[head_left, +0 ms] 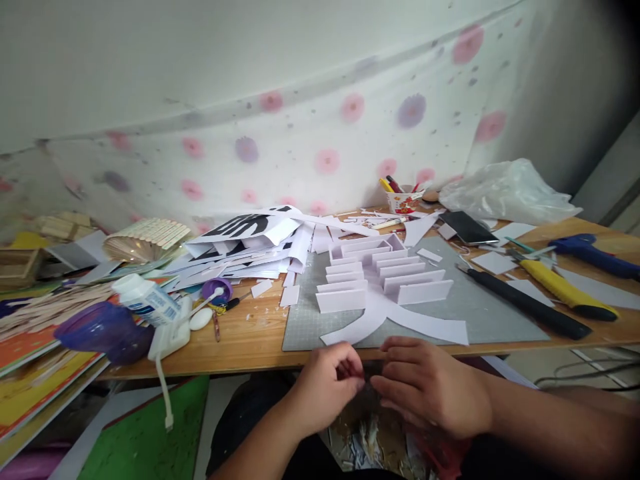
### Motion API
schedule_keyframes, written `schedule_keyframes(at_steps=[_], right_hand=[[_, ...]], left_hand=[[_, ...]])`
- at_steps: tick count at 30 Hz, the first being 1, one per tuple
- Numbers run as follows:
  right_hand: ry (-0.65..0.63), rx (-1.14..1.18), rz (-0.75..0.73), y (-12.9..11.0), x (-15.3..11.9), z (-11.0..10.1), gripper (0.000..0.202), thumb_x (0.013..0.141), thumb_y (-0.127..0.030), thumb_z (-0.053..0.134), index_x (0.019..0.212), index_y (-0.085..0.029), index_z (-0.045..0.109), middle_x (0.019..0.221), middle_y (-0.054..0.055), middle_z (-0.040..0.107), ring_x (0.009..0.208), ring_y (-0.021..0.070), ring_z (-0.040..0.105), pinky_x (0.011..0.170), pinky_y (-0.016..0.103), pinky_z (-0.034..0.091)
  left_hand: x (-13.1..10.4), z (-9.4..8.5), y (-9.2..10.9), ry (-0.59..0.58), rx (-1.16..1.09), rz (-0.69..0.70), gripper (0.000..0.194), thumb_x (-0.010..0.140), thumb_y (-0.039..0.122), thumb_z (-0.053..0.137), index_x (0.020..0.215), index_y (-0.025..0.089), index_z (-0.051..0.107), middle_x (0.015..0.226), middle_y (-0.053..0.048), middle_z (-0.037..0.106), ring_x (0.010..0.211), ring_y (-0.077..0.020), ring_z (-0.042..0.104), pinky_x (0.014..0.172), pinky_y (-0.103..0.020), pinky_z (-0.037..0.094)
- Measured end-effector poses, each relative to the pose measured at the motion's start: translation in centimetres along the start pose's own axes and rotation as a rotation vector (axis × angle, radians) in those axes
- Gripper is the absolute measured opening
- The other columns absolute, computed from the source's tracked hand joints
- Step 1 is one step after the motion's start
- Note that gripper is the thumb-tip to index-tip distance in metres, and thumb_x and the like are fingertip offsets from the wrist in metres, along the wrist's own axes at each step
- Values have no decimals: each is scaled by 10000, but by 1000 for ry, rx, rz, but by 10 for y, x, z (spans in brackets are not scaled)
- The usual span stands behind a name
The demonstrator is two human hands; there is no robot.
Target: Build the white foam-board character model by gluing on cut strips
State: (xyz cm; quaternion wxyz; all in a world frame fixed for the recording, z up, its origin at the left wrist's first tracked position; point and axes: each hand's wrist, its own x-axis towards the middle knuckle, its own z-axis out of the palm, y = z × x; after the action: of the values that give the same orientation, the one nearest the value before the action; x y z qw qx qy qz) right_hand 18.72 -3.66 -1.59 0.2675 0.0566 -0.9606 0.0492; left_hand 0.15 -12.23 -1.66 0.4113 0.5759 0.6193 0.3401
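Observation:
Both hands are just below the table's front edge, close together but apart. My left hand [334,383] has its thumb and forefinger pinched together; whatever may be between them is too small to make out. My right hand [430,387] is turned palm inward with its fingers bent and close together, and its inner side is hidden. Beyond them, a white foam-board model [377,310] with upright strips in two rows, a box-like frame at the back and two curved arms at the front lies on a grey cutting mat [500,327].
On the right lie a black-handled knife [530,303], a yellow cutter [570,290], a blue glue gun [595,253] and a phone [469,228]. Printed paper sheets [240,247], a white bottle [145,297] and a purple container [103,330] are on the left. A pen cup [404,201] stands behind.

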Motion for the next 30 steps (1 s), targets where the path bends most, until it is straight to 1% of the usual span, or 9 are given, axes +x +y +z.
schedule_keyframes(at_steps=[4, 6, 9, 11, 14, 16, 21, 27, 30], right_hand=[[32, -33, -10, -1, -4, -5, 224, 901, -161, 397, 1005, -96, 584, 699, 62, 613, 596, 172, 514, 573, 331, 427], [25, -54, -12, -2, -6, -5, 250, 922, -180, 369, 1041, -88, 570, 665, 46, 593, 551, 167, 497, 518, 322, 399], [19, -79, -20, -3, -6, -3, 263, 933, -188, 361, 1080, -83, 552, 630, 24, 572, 518, 158, 488, 505, 318, 399], [17, -91, -13, -2, -6, -3, 248, 931, -185, 384, 1087, -85, 548, 660, 29, 587, 544, 153, 511, 520, 312, 413], [32, -120, 34, -1, -6, -5, 243, 936, -183, 400, 1100, -94, 555, 757, 53, 618, 621, 147, 558, 541, 290, 430], [43, -122, 81, 0, -8, -6, 258, 949, -202, 383, 1109, -112, 564, 815, 65, 626, 681, 145, 581, 574, 277, 448], [34, -5, 247, -2, -8, -8, 192, 943, -217, 424, 993, -164, 602, 868, 40, 634, 718, 118, 569, 604, 231, 454], [55, -88, 50, 1, 1, -11, 233, 939, -161, 402, 1013, -132, 621, 920, 93, 657, 832, 172, 582, 713, 301, 466], [0, -104, 25, 6, -1, -12, 222, 929, -158, 411, 1008, -119, 615, 862, 93, 655, 782, 174, 571, 688, 315, 453]], left_hand=[[-13, 12, -7, -205, 11, 31, 67, 645, 95, 633, 671, 156, 639, 625, 34, 575, 591, -84, 505, 568, -174, 380], [-16, 17, -10, -235, 28, 87, 53, 680, 125, 621, 695, 159, 659, 584, 41, 546, 543, -76, 481, 538, -171, 362], [-16, 19, -12, -191, 76, 188, 95, 738, 227, 628, 679, 163, 663, 493, 62, 447, 462, -67, 378, 476, -182, 298], [-16, 17, -12, -134, 111, 264, 130, 757, 252, 628, 666, 164, 660, 501, 54, 474, 473, -70, 391, 491, -188, 301], [-14, 14, -11, -39, 187, 353, 69, 730, 128, 610, 723, 167, 666, 542, 44, 542, 506, -75, 441, 533, -188, 328], [-13, 12, -12, 29, 244, 416, 173, 684, 39, 577, 767, 164, 663, 563, 42, 555, 516, -76, 448, 540, -187, 334], [-12, 7, -15, 155, 335, 549, 296, 626, -43, 476, 778, 162, 626, 505, 66, 415, 511, -83, 421, 552, -197, 346], [-12, -3, -13, 100, 313, 559, 304, 668, -33, 488, 860, 170, 608, 743, -14, 549, 676, -109, 531, 628, -211, 428], [-9, -11, -17, 154, 353, 564, 262, 725, 6, 513, 901, 179, 602, 843, -44, 588, 793, -142, 570, 718, -254, 468]])
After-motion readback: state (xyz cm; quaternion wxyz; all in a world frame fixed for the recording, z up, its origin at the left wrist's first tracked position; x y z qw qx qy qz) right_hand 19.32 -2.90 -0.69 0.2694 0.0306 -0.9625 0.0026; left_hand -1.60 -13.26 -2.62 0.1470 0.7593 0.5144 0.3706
